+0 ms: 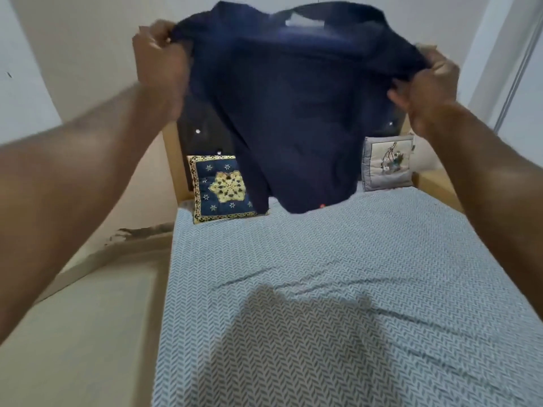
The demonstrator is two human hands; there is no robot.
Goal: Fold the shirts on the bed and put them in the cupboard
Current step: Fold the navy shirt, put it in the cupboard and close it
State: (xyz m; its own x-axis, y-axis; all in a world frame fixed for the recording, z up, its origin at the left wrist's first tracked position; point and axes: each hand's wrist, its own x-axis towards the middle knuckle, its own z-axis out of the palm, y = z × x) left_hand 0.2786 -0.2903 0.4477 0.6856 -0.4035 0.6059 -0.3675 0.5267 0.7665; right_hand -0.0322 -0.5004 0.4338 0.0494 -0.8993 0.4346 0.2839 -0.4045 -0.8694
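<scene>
A: Where is the shirt?

B: The navy shirt (293, 113) hangs in the air between the two hands, spread out, its collar and a white label at the top. It is clear of the bed (338, 289); its lower hem hangs above the far end of the bedspread.

A: And the hands?

B: The left hand (160, 58) has its fingers curled round the shirt's one shoulder edge. The right hand (426, 83) grips the other shoulder edge the same way, fabric bunched in its fist. Both arms reach forward and up, the left hand a little higher than the right.

A: What lies below the hands?

B: The bed, with a blue-grey herringbone spread, slightly creased. A dark shadow falls on it, nearer the person than the shirt.

A: Anything beyond the shirt?

B: Below the left hand, a dark blue cushion (223, 189) with a yellow star pattern leans at the head of the bed, partly behind the shirt. Below the right hand, a pale grey cushion (388, 163) with a floral picture stands against the headboard (202, 133), which is dark with small studs and framed in light wood.
</scene>
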